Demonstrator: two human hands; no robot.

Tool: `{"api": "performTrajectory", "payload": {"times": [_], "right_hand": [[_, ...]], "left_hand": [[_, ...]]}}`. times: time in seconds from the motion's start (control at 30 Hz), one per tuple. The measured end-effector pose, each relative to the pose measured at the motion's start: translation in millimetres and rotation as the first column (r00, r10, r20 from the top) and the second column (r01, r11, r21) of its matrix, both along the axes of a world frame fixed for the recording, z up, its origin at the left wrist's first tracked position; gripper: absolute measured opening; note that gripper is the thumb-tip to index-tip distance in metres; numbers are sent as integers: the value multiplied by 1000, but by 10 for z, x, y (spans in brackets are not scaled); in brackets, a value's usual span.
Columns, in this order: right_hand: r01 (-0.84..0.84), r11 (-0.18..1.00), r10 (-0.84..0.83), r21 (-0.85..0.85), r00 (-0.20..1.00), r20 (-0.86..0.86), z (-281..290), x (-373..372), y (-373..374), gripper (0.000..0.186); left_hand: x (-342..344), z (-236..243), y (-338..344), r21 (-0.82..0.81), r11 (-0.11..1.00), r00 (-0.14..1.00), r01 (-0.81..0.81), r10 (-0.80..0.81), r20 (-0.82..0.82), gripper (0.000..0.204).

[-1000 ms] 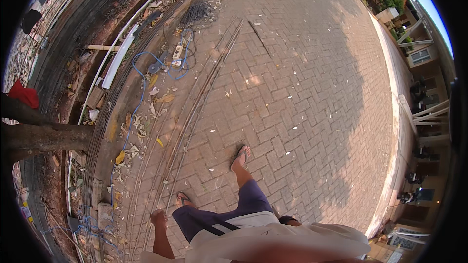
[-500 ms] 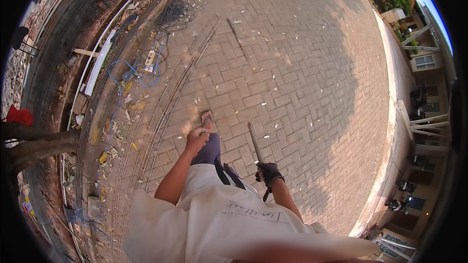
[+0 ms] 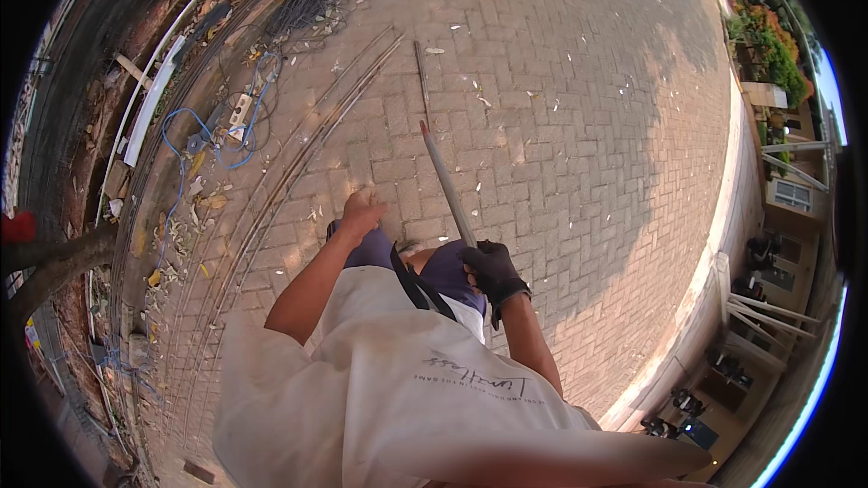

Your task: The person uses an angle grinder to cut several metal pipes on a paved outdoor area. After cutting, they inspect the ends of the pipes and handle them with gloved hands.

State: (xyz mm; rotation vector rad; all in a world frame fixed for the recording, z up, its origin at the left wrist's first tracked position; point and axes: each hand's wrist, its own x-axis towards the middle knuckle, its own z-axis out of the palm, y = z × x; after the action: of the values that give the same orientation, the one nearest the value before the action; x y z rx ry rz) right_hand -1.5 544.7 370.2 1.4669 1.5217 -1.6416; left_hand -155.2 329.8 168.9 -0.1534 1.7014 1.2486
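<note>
My right hand, in a black glove, is closed around a long, slim grey tool like a blade or bar. Its reddish-brown tip points away from me over the paving, and in the picture it meets the near end of a thin dark rod. Whether the two touch, I cannot tell. Bare and empty, my left hand hangs in front of my left thigh with its fingers loosely apart. Beyond it, several long thin rods lie side by side on the paving.
To the left, a white power strip lies with blue cable among dry leaves. Tangled dark wire lies farther off. A tree branch crosses the left edge. Brick paving stretches right, toward a pale kerb and buildings.
The grey tool has swung forward and up in view with my right hand, its tip now by the dark rod. My left hand has risen slightly and its fingers have loosened. The view has shifted.
</note>
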Motion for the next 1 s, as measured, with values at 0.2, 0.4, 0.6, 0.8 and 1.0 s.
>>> {"api": "performTrajectory", "payload": {"times": [0.2,0.4,0.6,0.8,1.0], "right_hand": [[-421,906,418,-39,906,-70,-571,-945,1440,18],[-749,404,882,525,165,-442,-915,-2324,3147,30],[-931,0,992,365,47,120,-966,-3964,4596,18],[-717,-572,817,399,-451,360,-1971,-5300,5750,38],[-821,-435,900,370,-384,206,-2465,-6551,6082,27]], "left_hand": [[-317,63,2467,107,764,551,-636,353,756,25],[-1306,-591,3645,98,211,216,-973,668,712,5],[-1549,-714,3548,12,-105,-76,-994,789,610,9],[-1490,-1134,3556,-208,-399,-444,-893,713,542,8],[-1741,-1480,4062,-245,-649,-674,-720,572,467,7]]}}
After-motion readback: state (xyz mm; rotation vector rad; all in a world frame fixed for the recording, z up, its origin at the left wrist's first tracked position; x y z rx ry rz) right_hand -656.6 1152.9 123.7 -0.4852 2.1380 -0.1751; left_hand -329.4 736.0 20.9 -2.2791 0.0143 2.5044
